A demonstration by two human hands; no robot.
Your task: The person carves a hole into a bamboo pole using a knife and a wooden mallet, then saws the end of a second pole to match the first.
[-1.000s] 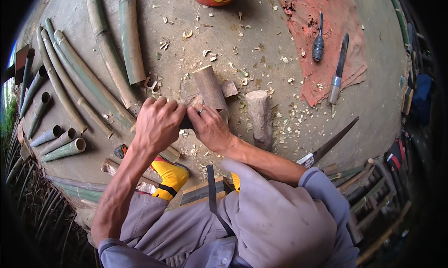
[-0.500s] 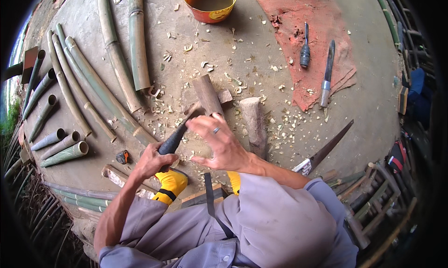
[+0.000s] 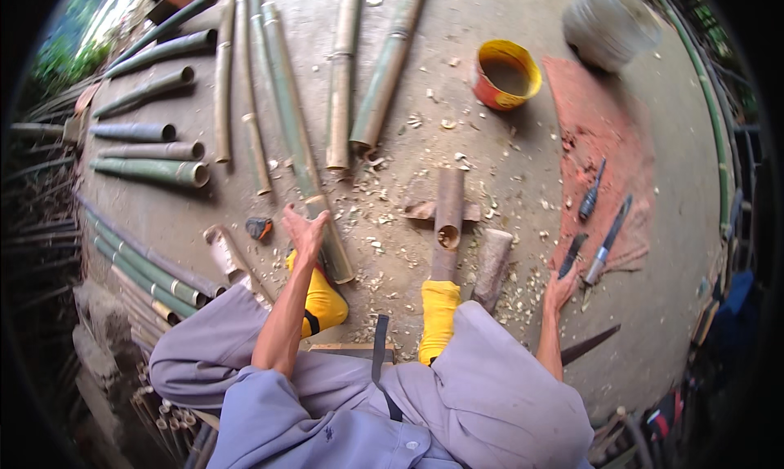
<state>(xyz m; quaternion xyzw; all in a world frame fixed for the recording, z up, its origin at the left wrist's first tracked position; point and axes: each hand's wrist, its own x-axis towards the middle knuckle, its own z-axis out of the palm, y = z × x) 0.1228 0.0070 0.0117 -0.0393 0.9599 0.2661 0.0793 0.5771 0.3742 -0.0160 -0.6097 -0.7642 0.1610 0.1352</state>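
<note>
Head view: at frame right, right hand (image 3: 560, 289) pinched a tool (image 3: 573, 253) over cloth (image 3: 600, 118), likely against grit; left hand (image 3: 305, 235) gaped by bamboo (image 3: 336, 253).

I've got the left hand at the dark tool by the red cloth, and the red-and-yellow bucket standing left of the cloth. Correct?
Not quite: the head view shows the right hand at the dark tool by the red cloth. The red-and-yellow bucket does stand left of the cloth.

"What colour is the cloth (image 3: 608, 126)?"
"Faded red, with a dark tool (image 3: 573, 254) at its lower left corner."
"The bucket (image 3: 490, 96) by its upper left corner?"
"Red outside, yellow at the rim."
</note>
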